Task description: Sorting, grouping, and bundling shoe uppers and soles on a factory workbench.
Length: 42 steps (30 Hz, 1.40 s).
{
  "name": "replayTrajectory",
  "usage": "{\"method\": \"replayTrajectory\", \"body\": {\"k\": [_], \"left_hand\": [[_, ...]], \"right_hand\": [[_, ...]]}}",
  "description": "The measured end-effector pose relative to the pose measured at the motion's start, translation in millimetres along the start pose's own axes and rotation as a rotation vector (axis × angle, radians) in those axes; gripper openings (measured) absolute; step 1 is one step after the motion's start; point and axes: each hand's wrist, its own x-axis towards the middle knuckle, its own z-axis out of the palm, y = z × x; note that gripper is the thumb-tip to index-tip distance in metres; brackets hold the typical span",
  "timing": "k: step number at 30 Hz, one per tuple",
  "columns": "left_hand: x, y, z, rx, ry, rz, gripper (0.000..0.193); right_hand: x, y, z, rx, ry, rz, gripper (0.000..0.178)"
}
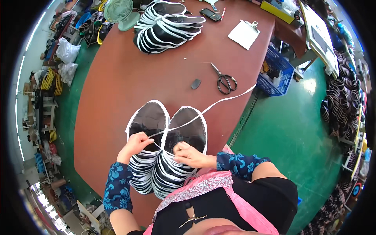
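Observation:
Two stacks of nested black shoe uppers with white edging lie side by side at the table's near edge: a left stack (149,111) and a right stack (184,117). A thin white tape (219,100) crosses them and runs to the table's right edge. My left hand (136,145) pinches the tape over the left stack. My right hand (190,155) is closed at the right stack's near part, with a short taut length of tape between the hands. Black-handled scissors (220,75) and a small dark grey block (196,84) lie beyond the stacks.
On the brown table (105,86) are another bundle of uppers (166,33), a green fan (118,9), a clipboard (243,35) and a black handheld device (210,14). A blue crate (274,88) stands beside the right edge. Many uppers (338,102) are piled farther right.

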Motion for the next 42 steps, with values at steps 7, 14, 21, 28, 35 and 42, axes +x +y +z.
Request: {"method": "replayTrajectory", "body": {"k": [7, 14, 21, 28, 35, 42], "left_hand": [[27, 59, 43, -1.119, 0.106, -0.279, 0.046], [5, -3, 44, -1.098, 0.638, -0.515, 0.041], [46, 83, 19, -1.012, 0.644, -0.179, 0.05], [53, 94, 56, -0.431, 0.718, 0.178, 0.041], [-4, 195, 69, 0.595, 0.294, 0.419, 0.03], [-13, 175, 49, -0.09, 0.593, 0.403, 0.034]], "right_hand": [[56, -3, 58, 0.167, -0.558, -0.159, 0.029], [-50, -99, -15, 0.46, -0.58, 0.147, 0.031], [-58, -158, -106, 0.809, -0.376, 0.435, 0.031], [-93, -111, -108, 0.867, 0.076, 0.481, 0.027], [27, -144, -100, 0.416, 0.281, 0.093, 0.042], [6, -61, -32, 0.004, 0.101, 0.389, 0.028]]}}
